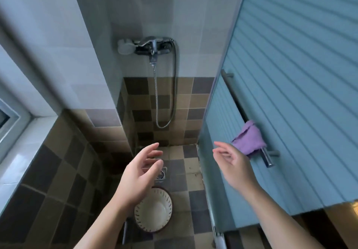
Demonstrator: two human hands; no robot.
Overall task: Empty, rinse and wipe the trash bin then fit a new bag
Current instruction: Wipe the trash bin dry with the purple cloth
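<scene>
The left hand (pixel 138 177) and right hand (pixel 233 166) hang with loose grips, holding nothing, above the round white slotted plastic trash bin (pixel 155 211) on the checkered tile floor (pixel 193 196).

checkered tile floor (pixel 190 173), pale walls (pixel 58 35)

White slotted trash bin (pixel 155 213), upright, empty, on checkered shower floor (pixel 186 198)

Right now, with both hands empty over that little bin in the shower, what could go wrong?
The bin has a slotted wall, so rinse water may spray out onto the floor tiles. The purple cloth only drapes over the door handle; a careless grab by the right hand might drop it.
</scene>
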